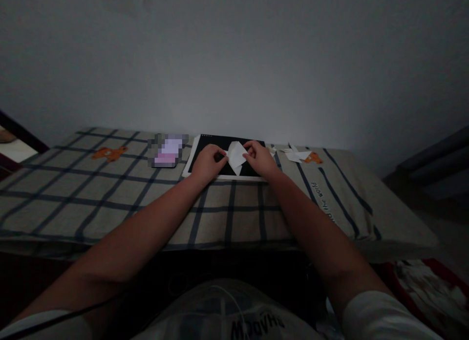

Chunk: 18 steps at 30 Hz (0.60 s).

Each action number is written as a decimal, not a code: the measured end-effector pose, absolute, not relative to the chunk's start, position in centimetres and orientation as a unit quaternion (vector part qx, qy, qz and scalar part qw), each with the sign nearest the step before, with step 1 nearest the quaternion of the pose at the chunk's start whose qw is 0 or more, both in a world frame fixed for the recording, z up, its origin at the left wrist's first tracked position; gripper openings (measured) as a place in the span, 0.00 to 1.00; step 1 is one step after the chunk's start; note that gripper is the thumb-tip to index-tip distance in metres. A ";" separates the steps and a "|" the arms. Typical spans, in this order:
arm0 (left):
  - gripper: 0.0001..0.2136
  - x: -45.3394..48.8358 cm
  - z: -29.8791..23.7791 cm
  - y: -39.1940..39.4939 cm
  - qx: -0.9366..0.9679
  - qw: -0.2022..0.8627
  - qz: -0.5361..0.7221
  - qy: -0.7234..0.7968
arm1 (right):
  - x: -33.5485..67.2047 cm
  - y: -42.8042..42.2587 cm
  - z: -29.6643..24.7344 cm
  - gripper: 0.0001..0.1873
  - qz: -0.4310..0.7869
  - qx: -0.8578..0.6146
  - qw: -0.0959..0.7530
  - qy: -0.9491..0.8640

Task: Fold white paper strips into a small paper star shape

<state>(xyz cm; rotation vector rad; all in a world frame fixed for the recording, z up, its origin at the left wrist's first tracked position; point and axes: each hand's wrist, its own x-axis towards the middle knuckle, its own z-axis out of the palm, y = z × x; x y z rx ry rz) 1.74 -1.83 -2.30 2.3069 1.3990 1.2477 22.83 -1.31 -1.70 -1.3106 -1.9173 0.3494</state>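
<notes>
Left hand (208, 161), right hand (261, 159) outstretched (both pinching paper (236, 155))

Short white sleeves (381, 314) end above bare forearms, and the pale shirt (198, 320) bears bold dark lettering (256, 326) and faint greyish blocks, with a thin light cord (231, 296) curving down its front and a slim dark cable (73, 314) crossing the left arm.

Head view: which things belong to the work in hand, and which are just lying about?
In the work:
- white paper, held by left hand and right hand
- black-topped pad beneath, apparently the work surface

Apparently lying about:
- blurred phone-like object
- folded white piece at right, possibly related
</notes>
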 end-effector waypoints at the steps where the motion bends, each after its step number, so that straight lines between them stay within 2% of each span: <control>1: 0.07 1.7 -2.1 -1.9 0.791 0.059 0.415 0.445 | 23.0 -1.3 -1.6 0.15 0.136 -0.514 0.376 -0.759; 4: 0.10 1.9 -1.8 -2.2 0.854 0.025 0.381 0.353 | 23.5 -1.1 -1.5 0.18 0.130 -0.516 0.356 -0.768; 7: 0.14 2.2 -2.0 -2.3 0.900 0.035 0.320 0.295 | 23.7 -1.0 -1.6 0.21 0.129 -0.515 0.345 -0.774; 13: 0.22 1.8 -3.1 -1.6 0.919 0.067 0.184 0.343 | 23.9 -0.6 -2.1 0.24 0.113 -0.524 0.323 -0.780; 18: 0.25 1.6 -3.1 -1.7 0.919 0.077 0.149 0.357 | 24.2 -0.2 -2.6 0.21 0.109 -0.547 0.320 -0.766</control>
